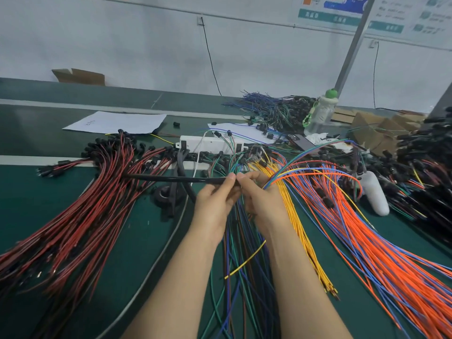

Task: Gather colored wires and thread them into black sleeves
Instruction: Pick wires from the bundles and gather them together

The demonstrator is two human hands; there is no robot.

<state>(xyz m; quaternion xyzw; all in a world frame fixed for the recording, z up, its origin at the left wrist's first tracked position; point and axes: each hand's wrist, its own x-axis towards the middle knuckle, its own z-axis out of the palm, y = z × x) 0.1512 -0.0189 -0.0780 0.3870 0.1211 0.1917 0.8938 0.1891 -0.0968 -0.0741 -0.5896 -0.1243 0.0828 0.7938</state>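
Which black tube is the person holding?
The straight black sleeve pointing left, its end pinched by the left hand. The other black sleeves lie curved on the table behind it.

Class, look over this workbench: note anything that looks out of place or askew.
One loose yellow wire lies crosswise over the green and blue wires in the foreground. A white bottle lies on its side beside the orange wires.
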